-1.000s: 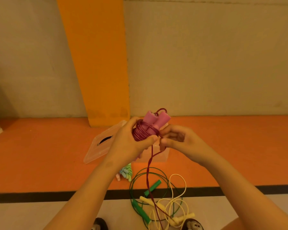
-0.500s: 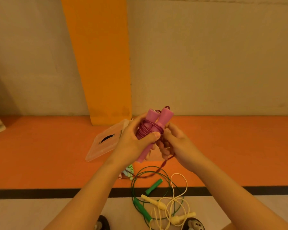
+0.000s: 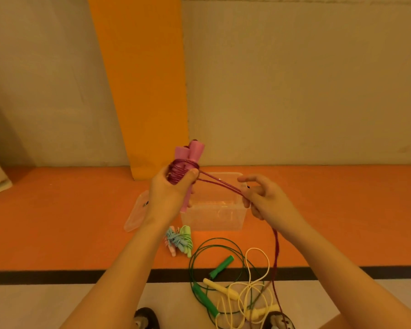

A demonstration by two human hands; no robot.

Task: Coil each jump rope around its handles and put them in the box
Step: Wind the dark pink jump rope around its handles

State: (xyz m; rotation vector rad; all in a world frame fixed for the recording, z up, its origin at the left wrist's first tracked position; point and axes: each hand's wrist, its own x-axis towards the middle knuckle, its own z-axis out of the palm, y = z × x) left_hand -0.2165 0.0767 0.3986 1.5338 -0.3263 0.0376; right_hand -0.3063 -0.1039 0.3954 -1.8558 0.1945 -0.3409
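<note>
Head view, left hand (image 3: 169, 198) grips pink handles (image 3: 192, 150), right hand (image 3: 268, 200) pinches rope (image 3: 223, 186), box (image 3: 214, 219) uncovered

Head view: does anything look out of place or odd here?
One thing: a coiled pastel jump rope lies on the floor beside the box, not in it. The green jump rope and yellow jump rope lie loose and overlapping, uncoiled. The pink jump rope looks normal.

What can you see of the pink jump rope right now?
The pink jump rope has two light pink, plastic-looking handles side by side, roughly upright, gripped by the left hand. Dark magenta cord wraps them in several turns; two strands stretch to the right hand, whose fingers hold them, and the rest trails down.
</note>
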